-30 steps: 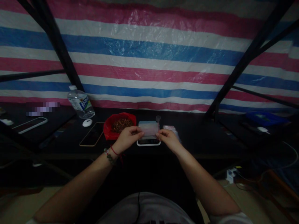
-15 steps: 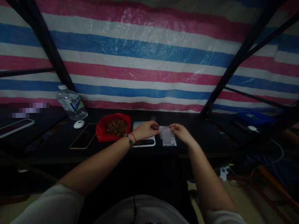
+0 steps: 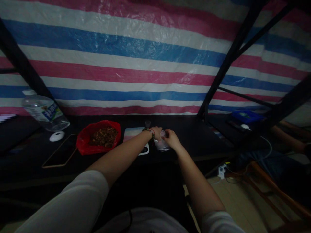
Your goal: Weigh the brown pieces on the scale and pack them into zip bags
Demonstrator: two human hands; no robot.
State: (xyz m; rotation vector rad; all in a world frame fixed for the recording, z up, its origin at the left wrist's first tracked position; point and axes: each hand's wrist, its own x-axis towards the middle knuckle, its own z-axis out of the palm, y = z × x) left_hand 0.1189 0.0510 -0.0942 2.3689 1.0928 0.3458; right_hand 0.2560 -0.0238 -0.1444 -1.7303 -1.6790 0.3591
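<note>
Clear plastic bags [image 3: 162, 147]: below fingers; right hand [image 3: 173, 139] pinching an edge, left hand [image 3: 156, 132] grip indistinct. Digital scale [image 3: 131, 130]: left of fingers, quitted by both hands; handling now at bags.

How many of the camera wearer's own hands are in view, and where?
2. The left hand is beside the white scale, at the upper left of the clear plastic; the right hand is at its upper right. Both show only partly.
</note>
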